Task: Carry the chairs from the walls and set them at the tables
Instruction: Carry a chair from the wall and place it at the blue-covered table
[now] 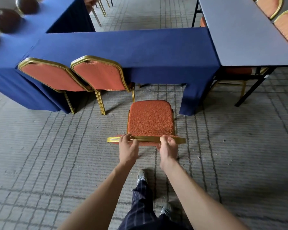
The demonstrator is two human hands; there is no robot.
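Near centre on the carpet [56, 146], your left hand [128, 149] and right hand [167, 149] clenched on the chair [150, 121] top rail, backrest foreshortened, legs hidden, seat facing the blue-draped table [123, 50], two chairs [96, 75] tucked left.

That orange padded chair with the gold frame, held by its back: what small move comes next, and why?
Probably slide the orange padded chair forward under the blue-draped table. Both hands grip its top rail, and its seat faces the open gap beside two tucked chairs.
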